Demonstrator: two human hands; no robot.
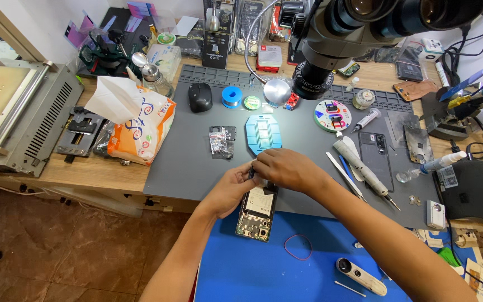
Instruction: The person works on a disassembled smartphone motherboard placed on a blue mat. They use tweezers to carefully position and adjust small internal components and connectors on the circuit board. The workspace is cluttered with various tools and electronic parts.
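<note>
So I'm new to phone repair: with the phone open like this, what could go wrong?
Both hands, left and right, work at the top of the open phone; a slip could harm its bare board. The phone overhangs the grey mat and could tip. The tools by the right arm could get knocked.

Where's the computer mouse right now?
In the head view, the black mouse sits at the grey mat's far left, beside the blue solder spool and right of the tissue pack.
</note>
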